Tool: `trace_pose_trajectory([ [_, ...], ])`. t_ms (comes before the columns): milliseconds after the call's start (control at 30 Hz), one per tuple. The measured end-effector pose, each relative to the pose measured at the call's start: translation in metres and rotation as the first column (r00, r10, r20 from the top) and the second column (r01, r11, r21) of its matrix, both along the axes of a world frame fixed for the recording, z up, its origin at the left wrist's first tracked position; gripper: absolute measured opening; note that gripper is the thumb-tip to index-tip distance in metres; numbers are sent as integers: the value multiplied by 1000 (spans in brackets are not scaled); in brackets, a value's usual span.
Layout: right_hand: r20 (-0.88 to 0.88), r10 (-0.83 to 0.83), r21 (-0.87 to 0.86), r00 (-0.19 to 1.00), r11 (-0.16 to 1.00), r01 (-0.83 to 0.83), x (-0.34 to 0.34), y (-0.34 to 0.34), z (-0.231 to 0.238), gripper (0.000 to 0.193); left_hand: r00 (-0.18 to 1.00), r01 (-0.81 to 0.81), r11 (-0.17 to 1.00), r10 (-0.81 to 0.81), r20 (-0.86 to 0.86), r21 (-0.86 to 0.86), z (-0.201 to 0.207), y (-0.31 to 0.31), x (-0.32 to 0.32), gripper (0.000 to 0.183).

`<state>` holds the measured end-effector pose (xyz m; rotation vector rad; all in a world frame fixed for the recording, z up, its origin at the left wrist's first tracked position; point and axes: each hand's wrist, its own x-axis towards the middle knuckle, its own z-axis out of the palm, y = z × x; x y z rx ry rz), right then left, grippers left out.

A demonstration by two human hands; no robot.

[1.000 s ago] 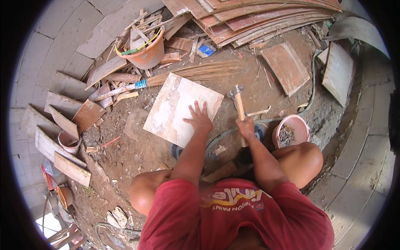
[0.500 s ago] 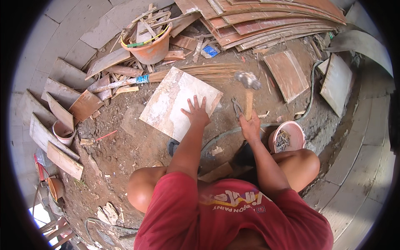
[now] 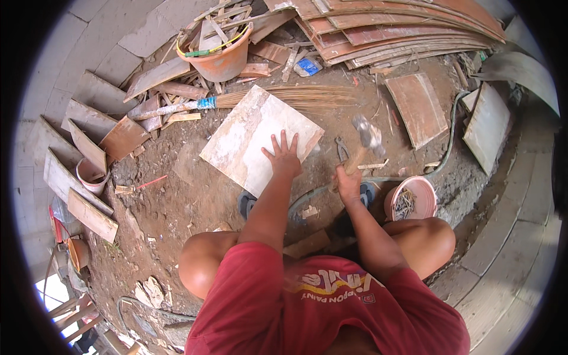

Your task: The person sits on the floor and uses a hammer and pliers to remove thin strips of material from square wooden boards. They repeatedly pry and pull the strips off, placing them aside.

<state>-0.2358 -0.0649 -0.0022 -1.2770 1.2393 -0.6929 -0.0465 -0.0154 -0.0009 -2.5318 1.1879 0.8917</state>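
My left hand (image 3: 284, 161) lies flat, fingers spread, on a square board (image 3: 234, 139) with a worn, whitish, stained face. The board rests on the dirt in front of me. In my right hand (image 3: 348, 183) is a hammer (image 3: 355, 160), gripped by its wooden handle. Its metal head, a little blurred, points away and to the right, raised clear of the board's right side. Pliers (image 3: 341, 148) lie on the ground just beyond my right hand. A pink bucket (image 3: 426, 204) with nails (image 3: 404, 204) in it stands by my right knee.
An orange bucket (image 3: 222, 64) full of wood scraps stands at the far left, near a stick broom (image 3: 260, 97). Stacked panels (image 3: 408, 35) fill the far right. Loose boards (image 3: 417, 109) lie to the right, others (image 3: 77, 177) lean at left. A hose (image 3: 452, 130) winds along the right.
The hammer has tilted over to the right, its head lower than before, and my right hand has come slightly nearer me. My left hand stays flat on the board. The whole view has shifted slightly.
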Motion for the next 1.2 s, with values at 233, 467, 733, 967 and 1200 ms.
trace_pose_trajectory([
  [233, 77, 105, 439, 991, 889, -128, -1, -9, -23, 26, 1000, 14, 998, -14, -2, -55, 3, -7, -1, 109],
  [467, 165, -149, 272, 975, 957, 100, 13, 8, -18, 16, 1000, 7, 1000, -7, -25, -5, 7, -9, -3, 107],
  [733, 92, -16, 400, 996, 916, -22, 7, -41, -7, 21, 1000, -9, 1000, 9, -27, -10, 3, -8, -4, 101],
  [967, 132, -118, 462, 984, 886, 44, -4, -4, -29, 21, 997, 41, 998, -39, 67, -43, -20, -10, -6, 109],
  [1200, 158, -103, 348, 982, 937, 43, 2, -18, -18, 14, 1000, 12, 998, -13, -18, -57, -4, -9, -8, 99],
])
